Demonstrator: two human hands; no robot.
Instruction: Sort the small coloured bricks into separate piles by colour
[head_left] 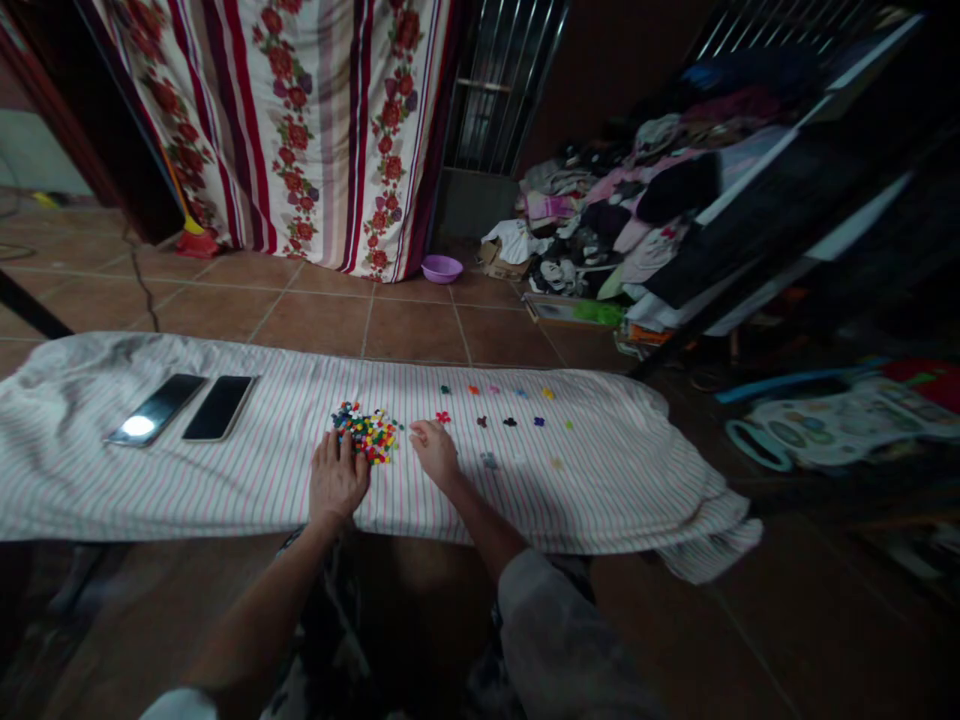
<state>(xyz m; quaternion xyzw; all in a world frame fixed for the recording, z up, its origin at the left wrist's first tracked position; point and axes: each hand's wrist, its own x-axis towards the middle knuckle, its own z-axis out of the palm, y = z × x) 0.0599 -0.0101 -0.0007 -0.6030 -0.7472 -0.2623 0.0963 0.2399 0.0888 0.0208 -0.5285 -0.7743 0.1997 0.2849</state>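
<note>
A heap of small, bright pieces in many colours (379, 432), perhaps beads, lies on a striped cloth (277, 490). My left hand (337, 478) rests palm down at the heap's near left edge, fingers stretched out and touching the pieces. To the right of the heap, my right hand (435, 450) is low over the cloth with thumb and fingertips pinched together. Whatever is in that pinch is too small to make out. Just beyond it sits a red cluster (442, 417). Small single-colour groups stand in rows farther right, among them an orange one (473, 390) and a blue one (539, 422).
Two phones (219, 408) lie side by side on the left of the cloth. Past the far edge are a tiled floor, a purple basin (442, 268) and a flowered curtain (300, 130). A large pile of clothes (600, 210) fills the back right.
</note>
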